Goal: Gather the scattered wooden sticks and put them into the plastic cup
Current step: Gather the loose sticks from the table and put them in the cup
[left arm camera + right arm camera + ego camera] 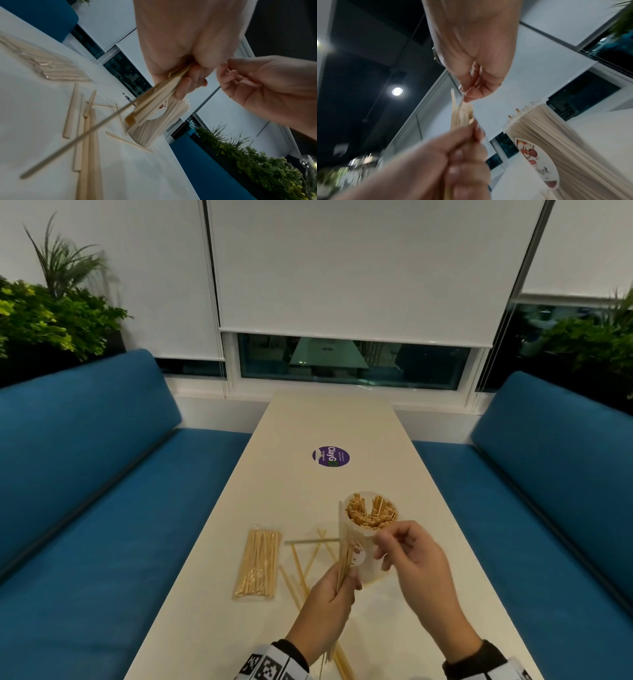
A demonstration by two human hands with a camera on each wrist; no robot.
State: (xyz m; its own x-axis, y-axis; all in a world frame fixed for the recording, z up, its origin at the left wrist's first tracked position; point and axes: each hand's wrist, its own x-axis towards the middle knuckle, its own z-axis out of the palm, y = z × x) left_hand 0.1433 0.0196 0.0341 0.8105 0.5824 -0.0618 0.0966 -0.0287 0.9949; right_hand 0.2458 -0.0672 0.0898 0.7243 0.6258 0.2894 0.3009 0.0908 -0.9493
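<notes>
Blue upholstered benches [102,474] flank a long pale worktop [329,422] set below white roller blinds [359,268], with green plants [51,316] at both sides. A bundle of wooden sticks [343,566] is gripped in the curled fingers [187,86] of the left hand [325,607], held upright just in front of the plastic cup [368,537]. One thin stick [461,103] at the top of this bundle is pinched by the fingertips [471,94] of the right hand [421,563], which is raised beside the cup rim. The cup stands on the worktop, already packed with sticks. Loose sticks [301,563] lie scattered on the worktop to the left of the cup and beneath the left hand. A clear packet of sticks [257,565] lies farther left, apart from the loose ones. A round purple sticker [331,457] is seen on the worktop beyond the cup.
</notes>
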